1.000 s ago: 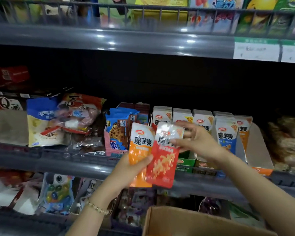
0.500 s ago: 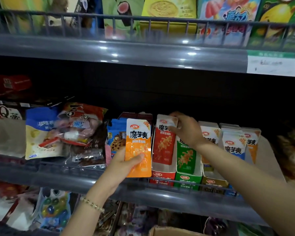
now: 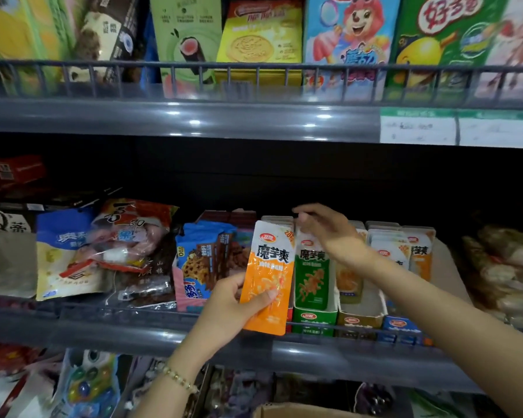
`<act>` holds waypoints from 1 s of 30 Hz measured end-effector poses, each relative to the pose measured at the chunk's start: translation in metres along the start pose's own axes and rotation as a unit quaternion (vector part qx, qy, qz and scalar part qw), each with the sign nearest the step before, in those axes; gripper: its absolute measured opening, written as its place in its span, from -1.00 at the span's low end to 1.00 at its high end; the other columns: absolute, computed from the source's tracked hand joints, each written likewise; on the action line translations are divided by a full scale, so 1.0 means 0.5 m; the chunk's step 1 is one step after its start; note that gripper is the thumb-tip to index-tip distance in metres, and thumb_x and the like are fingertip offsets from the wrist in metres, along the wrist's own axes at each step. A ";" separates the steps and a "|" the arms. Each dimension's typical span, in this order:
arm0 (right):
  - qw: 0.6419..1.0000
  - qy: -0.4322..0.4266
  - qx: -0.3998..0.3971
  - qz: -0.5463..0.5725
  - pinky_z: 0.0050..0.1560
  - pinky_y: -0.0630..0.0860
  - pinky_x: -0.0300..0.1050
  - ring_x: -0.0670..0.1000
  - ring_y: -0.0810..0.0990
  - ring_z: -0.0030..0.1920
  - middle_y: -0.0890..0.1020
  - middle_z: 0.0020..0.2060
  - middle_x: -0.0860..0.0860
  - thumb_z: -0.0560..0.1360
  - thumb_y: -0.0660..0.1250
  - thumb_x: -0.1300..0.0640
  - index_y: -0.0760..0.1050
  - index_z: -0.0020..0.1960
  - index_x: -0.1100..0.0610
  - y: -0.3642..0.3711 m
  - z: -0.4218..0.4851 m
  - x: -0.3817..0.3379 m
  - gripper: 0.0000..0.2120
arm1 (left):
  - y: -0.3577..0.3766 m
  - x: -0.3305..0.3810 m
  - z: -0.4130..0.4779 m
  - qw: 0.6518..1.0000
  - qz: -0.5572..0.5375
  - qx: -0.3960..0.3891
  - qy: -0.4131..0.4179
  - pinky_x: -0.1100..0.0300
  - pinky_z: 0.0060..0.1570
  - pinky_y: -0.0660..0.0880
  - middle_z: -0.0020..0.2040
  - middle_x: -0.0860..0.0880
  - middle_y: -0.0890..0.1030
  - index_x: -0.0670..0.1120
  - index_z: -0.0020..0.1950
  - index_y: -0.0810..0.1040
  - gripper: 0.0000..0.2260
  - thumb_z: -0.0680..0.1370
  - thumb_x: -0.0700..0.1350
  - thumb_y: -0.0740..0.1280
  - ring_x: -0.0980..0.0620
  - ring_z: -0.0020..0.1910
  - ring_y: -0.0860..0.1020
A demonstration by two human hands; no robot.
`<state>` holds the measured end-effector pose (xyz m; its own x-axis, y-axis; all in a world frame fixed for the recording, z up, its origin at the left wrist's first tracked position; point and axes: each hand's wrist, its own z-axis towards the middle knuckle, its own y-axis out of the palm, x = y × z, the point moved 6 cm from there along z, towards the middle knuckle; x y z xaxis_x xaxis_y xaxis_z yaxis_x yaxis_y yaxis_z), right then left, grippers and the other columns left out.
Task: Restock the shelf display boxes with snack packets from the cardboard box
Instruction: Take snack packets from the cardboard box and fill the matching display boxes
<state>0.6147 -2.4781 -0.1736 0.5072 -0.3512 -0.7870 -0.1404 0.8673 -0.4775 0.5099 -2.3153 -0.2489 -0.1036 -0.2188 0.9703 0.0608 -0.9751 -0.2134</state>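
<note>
Now your left hand [image 3: 227, 309] pinches the orange packet [image 3: 269, 276] upright, thumb on its front, low before the boxes; your right hand [image 3: 329, 233], fingers loosely spread and empty, hovers nearer the tan display box [image 3: 358, 320], rightward.

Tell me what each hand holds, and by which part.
Left hand grips the orange snack packet by its lower half, thumb on front; right hand holds nothing.

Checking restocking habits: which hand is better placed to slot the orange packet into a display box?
The left hand: it grips the orange packet in front of the display boxes. The right hand is empty above them.
</note>
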 end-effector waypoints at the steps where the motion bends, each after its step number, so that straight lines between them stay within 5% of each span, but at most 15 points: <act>1: 0.998 0.024 -0.032 0.056 -0.07 0.52 -0.33 -0.14 0.62 -0.03 0.62 0.06 -0.04 0.58 0.23 0.02 0.47 0.20 -0.06 -0.016 -0.020 -0.008 -0.79 | 0.018 0.013 0.000 1.000 0.007 -0.011 0.011 0.04 -0.13 0.63 -0.09 0.07 0.70 -0.01 0.04 0.59 -0.77 0.42 0.02 0.43 0.09 -0.13 0.67; 4: 0.990 0.048 -0.124 0.056 -0.08 0.59 -0.27 -0.17 0.62 0.00 0.58 0.14 -0.03 0.49 0.36 0.11 0.43 0.29 -0.06 -0.070 -0.079 -0.010 -0.61 | 0.087 0.046 0.001 0.997 0.038 -0.049 0.037 -0.06 -0.23 0.63 -0.09 0.05 0.69 0.00 0.06 0.56 -0.70 0.41 0.11 0.40 0.03 -0.19 0.68; 8: 0.990 0.092 -0.096 0.056 -0.07 0.63 -0.13 -0.08 0.64 0.04 0.48 0.22 -0.01 0.39 0.46 0.20 0.35 0.35 -0.07 -0.177 -0.134 0.026 -0.41 | 0.205 0.094 0.010 0.991 0.051 -0.094 0.086 0.12 -0.43 0.56 -0.14 0.01 0.68 -0.03 0.01 0.56 -0.78 0.46 0.06 0.40 0.02 -0.28 0.65; 11: 0.988 0.119 -0.071 0.071 -0.15 0.63 -0.18 -0.11 0.66 -0.04 0.57 0.12 -0.02 0.41 0.43 0.31 0.38 0.31 -0.01 -0.257 -0.169 0.050 -0.47 | 0.295 0.118 0.027 0.983 0.063 -0.133 0.106 0.22 -0.46 0.51 -0.19 0.05 0.67 -0.01 0.00 0.54 -0.81 0.47 0.05 0.40 0.07 -0.31 0.63; 14: 0.983 0.149 -0.047 0.092 -0.18 0.64 -0.16 -0.08 0.68 -0.12 0.67 -0.04 0.02 0.39 0.43 0.34 0.46 0.18 0.03 -0.328 -0.200 0.084 -0.58 | 0.379 0.132 0.047 0.977 0.069 -0.170 0.111 0.24 -0.25 0.59 -0.08 0.11 0.66 0.03 0.03 0.54 -0.83 0.48 0.03 0.40 0.19 -0.18 0.65; 17: 0.985 0.153 -0.007 0.084 -0.11 0.64 -0.12 0.01 0.67 -0.09 0.67 -0.01 0.11 0.39 0.43 0.35 0.46 0.22 0.12 -0.403 -0.222 0.113 -0.56 | 0.450 0.155 0.067 0.968 0.093 -0.185 0.140 0.15 -0.09 0.62 0.01 0.10 0.65 0.02 0.12 0.52 -0.75 0.50 0.07 0.36 0.18 -0.08 0.64; 21: 0.985 0.113 0.118 0.058 -0.25 0.59 -0.29 -0.10 0.66 -0.16 0.62 0.04 0.17 0.41 0.41 0.37 0.45 0.24 0.26 -0.515 -0.224 0.130 -0.58 | 0.478 0.139 0.118 0.951 0.227 -0.139 0.159 0.06 -0.11 0.60 -0.08 0.11 0.62 0.03 0.20 0.44 -0.71 0.55 0.12 0.26 0.06 -0.17 0.61; 24: 0.970 0.071 0.233 0.019 -0.08 0.59 -0.22 0.06 0.60 0.08 0.56 0.11 0.16 0.41 0.40 0.39 0.43 0.25 0.32 -0.590 -0.194 0.148 -0.58 | 0.493 0.093 0.141 0.931 0.288 -0.172 0.143 0.05 -0.07 0.58 -0.15 0.15 0.55 0.08 0.20 0.45 -0.76 0.56 0.10 0.26 0.09 -0.17 0.56; 27: 0.976 0.061 0.192 -0.079 0.14 0.50 -0.07 0.13 0.52 0.20 0.54 0.10 0.10 0.42 0.42 0.35 0.44 0.26 0.30 -0.578 -0.139 0.169 -0.58 | 0.517 0.068 0.140 0.909 0.315 -0.226 0.154 0.19 -0.16 0.55 -0.12 0.16 0.52 0.15 0.22 0.43 -0.73 0.54 0.12 0.29 0.14 -0.20 0.52; 30: 0.975 0.083 0.118 -0.167 0.19 0.40 -0.18 0.02 0.47 0.23 0.52 0.17 0.07 0.44 0.43 0.23 0.42 0.31 0.25 -0.518 -0.095 0.203 -0.54 | 0.525 0.053 0.147 0.890 0.347 -0.238 0.175 0.27 -0.22 0.49 -0.13 0.15 0.55 0.12 0.05 0.51 -0.80 0.50 0.16 0.32 0.16 -0.18 0.53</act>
<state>0.6619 -2.7553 -0.1482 0.3437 -0.6639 -0.6641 0.2198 0.7444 -0.6305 0.5962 -2.5742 -0.2706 -0.5131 -0.6920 0.5078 -0.1875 -0.4869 -0.8531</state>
